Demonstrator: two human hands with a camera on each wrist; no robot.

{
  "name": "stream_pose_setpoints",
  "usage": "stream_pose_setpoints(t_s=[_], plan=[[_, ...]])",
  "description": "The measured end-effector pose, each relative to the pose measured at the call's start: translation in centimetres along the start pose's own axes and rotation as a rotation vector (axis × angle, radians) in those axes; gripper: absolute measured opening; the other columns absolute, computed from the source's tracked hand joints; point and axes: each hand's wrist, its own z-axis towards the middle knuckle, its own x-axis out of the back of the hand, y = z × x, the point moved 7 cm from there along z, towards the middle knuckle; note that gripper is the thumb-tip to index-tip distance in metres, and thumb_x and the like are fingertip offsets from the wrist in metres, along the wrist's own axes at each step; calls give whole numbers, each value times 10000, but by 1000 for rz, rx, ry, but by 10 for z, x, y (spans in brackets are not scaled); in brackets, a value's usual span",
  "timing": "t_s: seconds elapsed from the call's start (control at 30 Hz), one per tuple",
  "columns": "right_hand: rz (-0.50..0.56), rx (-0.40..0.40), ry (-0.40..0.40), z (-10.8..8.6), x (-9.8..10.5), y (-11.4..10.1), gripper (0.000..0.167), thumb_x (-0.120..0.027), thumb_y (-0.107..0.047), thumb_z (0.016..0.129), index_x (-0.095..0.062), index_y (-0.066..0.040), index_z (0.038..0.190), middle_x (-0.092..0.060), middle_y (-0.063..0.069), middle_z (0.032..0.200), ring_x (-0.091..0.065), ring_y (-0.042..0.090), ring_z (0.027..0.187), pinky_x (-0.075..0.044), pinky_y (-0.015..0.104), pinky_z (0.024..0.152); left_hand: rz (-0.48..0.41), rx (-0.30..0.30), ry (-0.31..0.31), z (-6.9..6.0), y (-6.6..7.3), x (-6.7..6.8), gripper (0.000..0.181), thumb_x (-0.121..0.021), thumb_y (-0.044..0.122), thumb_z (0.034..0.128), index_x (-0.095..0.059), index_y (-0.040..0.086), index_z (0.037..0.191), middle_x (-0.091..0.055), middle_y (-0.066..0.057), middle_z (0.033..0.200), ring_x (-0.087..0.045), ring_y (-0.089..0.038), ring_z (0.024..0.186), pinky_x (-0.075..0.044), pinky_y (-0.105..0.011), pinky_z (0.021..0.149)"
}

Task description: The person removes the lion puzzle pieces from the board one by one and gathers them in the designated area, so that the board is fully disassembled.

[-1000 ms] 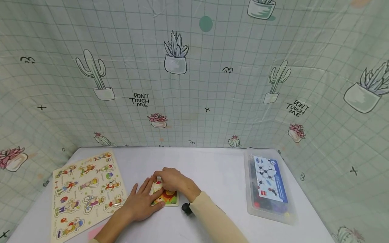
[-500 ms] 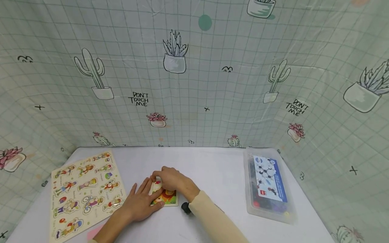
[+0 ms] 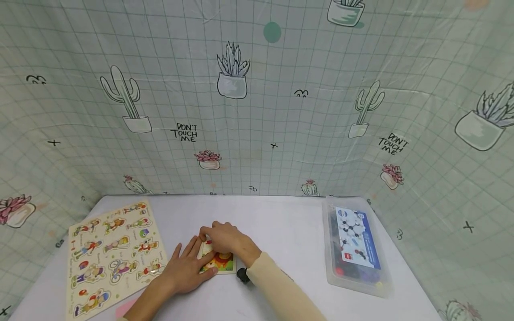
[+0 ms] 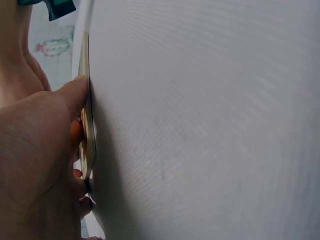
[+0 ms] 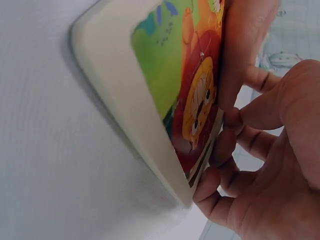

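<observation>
A small picture board with a lion [image 3: 225, 262] lies on the white table under both hands. My left hand [image 3: 182, 272] rests with spread fingers at its left side, the thumb across its lower part and the forefinger over the picture. My right hand [image 3: 225, 238] bends its curled fingers over the board's upper part. In the right wrist view, the lion picture [image 5: 200, 107] sits within a pale frame [image 5: 125, 105], and the right fingertips [image 5: 207, 185] touch its far edge. The left wrist view shows the board [image 4: 87, 120] edge-on beside the left thumb.
A large wooden puzzle board [image 3: 116, 249] with figures lies at the left. A clear plastic case [image 3: 355, 245] with a blue and white label is at the right. A black object [image 3: 242, 275] sits by the right sleeve; a pink item [image 3: 125, 307] is partly under the left forearm.
My right hand and forearm have shifted very slightly left. The left hand stays in place on the board.
</observation>
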Motion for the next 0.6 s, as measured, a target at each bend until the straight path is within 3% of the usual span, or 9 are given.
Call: stream_pose_setpoints(t_s=[0.6], plan=[[9,1,22,2,5,-3,193,-677,-149,932,-593,-294,1028,-555,-43,947,-489,155,729,-475,343,650,12,-2,0,0,0,2,607,-495,610,985,-521,270,1487,-249,-238,1627,-169,-402,1524,-144,-737,1114]])
